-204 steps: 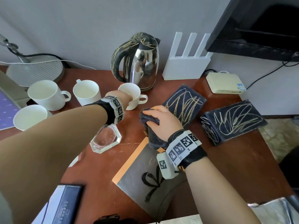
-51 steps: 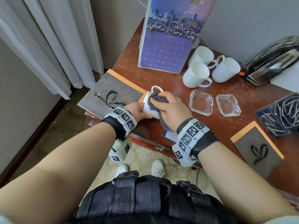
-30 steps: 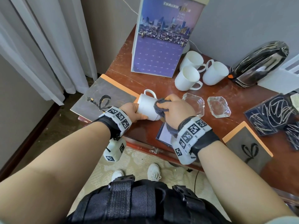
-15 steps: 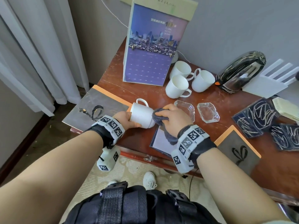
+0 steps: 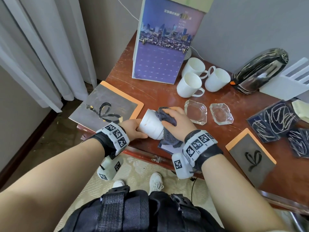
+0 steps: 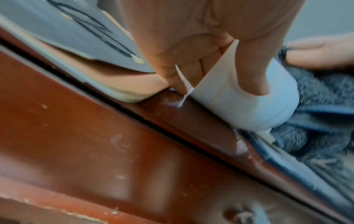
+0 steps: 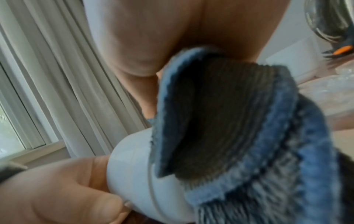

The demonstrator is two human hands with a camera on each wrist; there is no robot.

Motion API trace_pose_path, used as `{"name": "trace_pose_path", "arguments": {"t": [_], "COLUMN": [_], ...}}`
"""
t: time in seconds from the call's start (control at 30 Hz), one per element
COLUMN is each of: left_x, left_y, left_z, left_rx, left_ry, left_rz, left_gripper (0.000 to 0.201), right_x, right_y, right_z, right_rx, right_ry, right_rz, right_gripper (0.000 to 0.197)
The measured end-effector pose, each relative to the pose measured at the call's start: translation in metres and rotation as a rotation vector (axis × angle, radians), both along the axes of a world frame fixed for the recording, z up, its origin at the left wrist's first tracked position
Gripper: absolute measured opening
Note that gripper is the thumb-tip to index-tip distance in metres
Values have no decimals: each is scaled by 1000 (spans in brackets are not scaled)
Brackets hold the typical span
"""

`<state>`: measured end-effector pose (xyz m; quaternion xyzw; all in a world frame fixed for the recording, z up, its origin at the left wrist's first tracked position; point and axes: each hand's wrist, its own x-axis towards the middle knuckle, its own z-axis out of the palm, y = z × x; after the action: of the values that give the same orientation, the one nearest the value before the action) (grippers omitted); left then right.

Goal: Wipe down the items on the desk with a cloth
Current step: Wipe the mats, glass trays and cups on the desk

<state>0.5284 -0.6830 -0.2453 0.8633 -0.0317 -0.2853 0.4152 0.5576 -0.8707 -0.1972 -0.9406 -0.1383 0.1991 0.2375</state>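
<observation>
A white mug (image 5: pixel 151 125) lies on its side above the desk's front edge, mouth toward my left hand (image 5: pixel 135 129). That hand grips it at the rim, fingers inside the mouth and thumb on the outer wall (image 6: pixel 252 78). My right hand (image 5: pixel 177 119) holds a dark grey-blue cloth (image 5: pixel 167 118) against the mug's base end; the cloth (image 7: pixel 239 136) drapes over the base and hangs below. The mug's handle is hidden. In the right wrist view the mug (image 7: pixel 138 171) shows white beside the cloth.
Three white mugs (image 5: pixel 190 84) stand at the back by a purple calendar (image 5: pixel 165 46) and a kettle (image 5: pixel 260 71). Two glass ashtrays (image 5: pixel 195 112) lie just right of my right hand. Grey-and-orange folders (image 5: pixel 107 104) and dark pads (image 5: pixel 274 121) lie around.
The mug has been turned in my hands, so its handle, seen on top half a second ago, is out of sight. The cloth has moved over the mug's base end.
</observation>
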Motion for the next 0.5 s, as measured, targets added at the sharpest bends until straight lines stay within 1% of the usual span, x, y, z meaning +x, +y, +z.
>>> {"name": "trace_pose_path", "arguments": {"t": [0.03,0.1,0.17,0.2,0.3,0.33,0.37,0.4,0.43,0.5], "left_x": [-1,-2,-3,-3,0,0,1,1,1,1], "left_y": [0,1,-1,-1,-2,-2,-2,-2,-2,-2], "left_z": [-2,-7,-10,-10,-13,-13,-15,-16,-17,-17], "left_rx": [16,-2,-36,-41,-60,-71,-81,-86,-91,-100], "left_ry": [-18,-40,-43,-37,-26,-23,-24,-26,-26,-22], "left_rz": [2,50,93,96,102,103,110,118,130,139], "left_gripper": [43,41,38,37,34,33,32,31,29,27], "right_x": [0,2,5,7,10,9,7,5,2,-9], "right_y": [-2,-6,-6,-4,11,18,25,29,32,31], "right_z": [0,6,15,20,34,35,34,28,19,-1], "right_rx": [5,-25,-16,36,302,364,385,371,324,170], "right_ry": [23,48,-30,-111,-416,-526,-626,-683,-663,-431], "right_rz": [17,76,81,45,-158,-183,-166,-127,-77,7], "right_gripper": [48,50,49,47,42,42,42,44,46,50]}}
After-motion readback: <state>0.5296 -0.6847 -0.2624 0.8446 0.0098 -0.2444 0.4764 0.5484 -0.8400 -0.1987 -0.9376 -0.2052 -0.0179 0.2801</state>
